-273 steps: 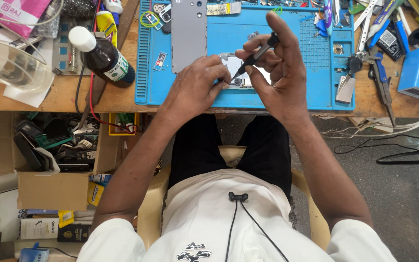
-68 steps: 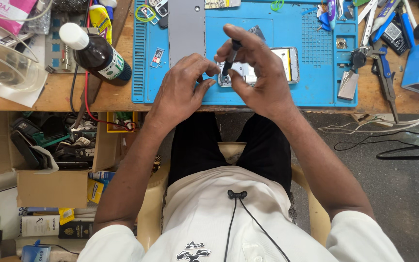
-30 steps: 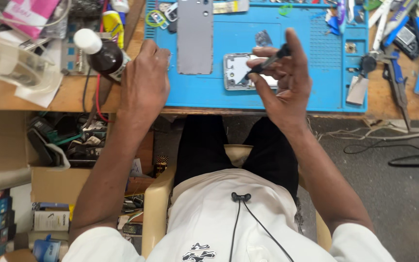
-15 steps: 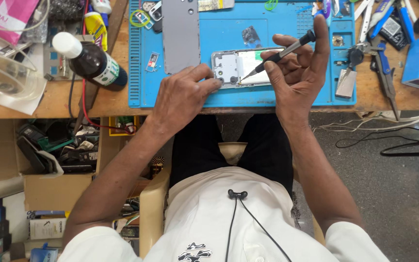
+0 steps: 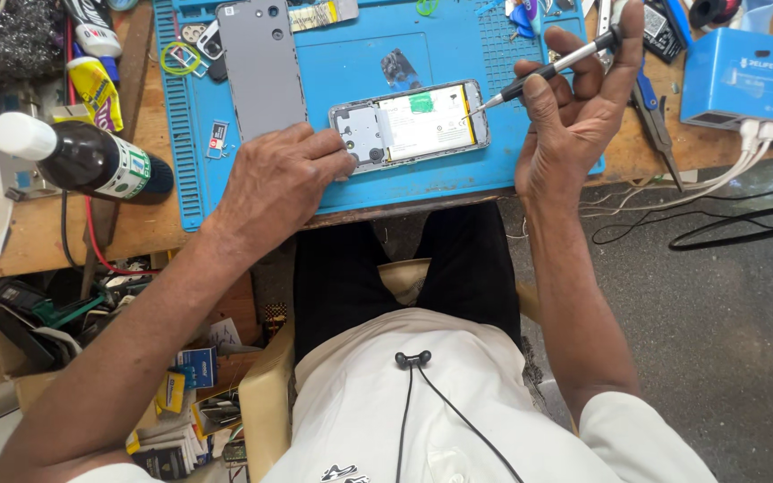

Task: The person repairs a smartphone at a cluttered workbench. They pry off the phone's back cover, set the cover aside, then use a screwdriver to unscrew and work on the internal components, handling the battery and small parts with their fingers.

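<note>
Blue repair mat (image 5: 458, 179) carried an opened phone (image 5: 409, 125). Left hand (image 5: 275, 183) lay relaxed, fingertips steadying its end. Right hand (image 5: 574, 107) gripped a screwdriver (image 5: 543, 73), tip at the phone's edge.

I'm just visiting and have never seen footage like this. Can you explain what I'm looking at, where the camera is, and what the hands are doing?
There is no machine here: these are a person's two bare hands, filmed by a camera worn on the head and looking down over the lap to a workbench. On the bench lies a blue work mat. In the middle of it sits an opened phone with its insides showing. Its grey back cover lies apart, farther up the mat. The left hand rests on the mat and touches the phone's end, steadying it. The right hand holds a thin screwdriver, its tip at the phone's other edge. Off the mat to the left lies a dark bottle with a white cap; a blue box stands at the right, among scattered tools.
</note>
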